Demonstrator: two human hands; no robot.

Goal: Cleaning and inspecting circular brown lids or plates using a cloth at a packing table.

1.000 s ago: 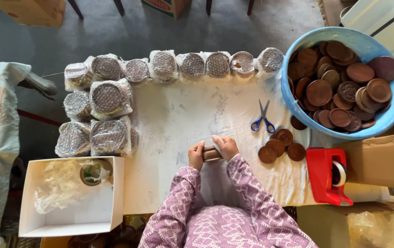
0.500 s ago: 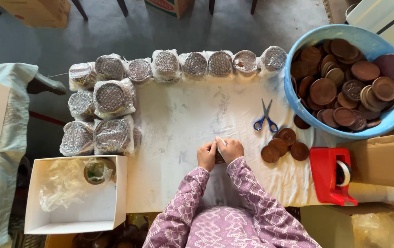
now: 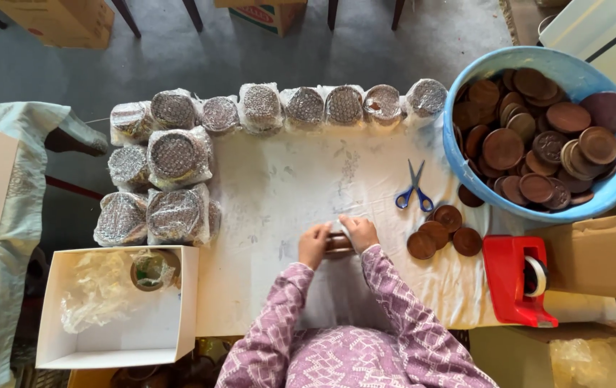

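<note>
My left hand (image 3: 313, 243) and my right hand (image 3: 360, 232) grip a short stack of brown wooden discs (image 3: 338, 244) lying on its side between them, low on the white cloth-covered table (image 3: 286, 179). A bit of clear wrap shows at my right fingers. Three loose brown discs (image 3: 443, 230) lie just right of my hands. Blue-handled scissors (image 3: 413, 188) rest above them.
A blue tub (image 3: 466, 172) full of brown discs stands at the right. A red tape dispenser (image 3: 520, 276) sits below it. Several bubble-wrapped disc stacks (image 3: 171, 154) line the table's back and left. A white box (image 3: 118, 309) with plastic wrap is at the lower left. A cardboard box (image 3: 602, 251) lies right.
My hands closed together over the disc stack, then drew slightly apart again, so the stack shows between them. Everything else stays put.
</note>
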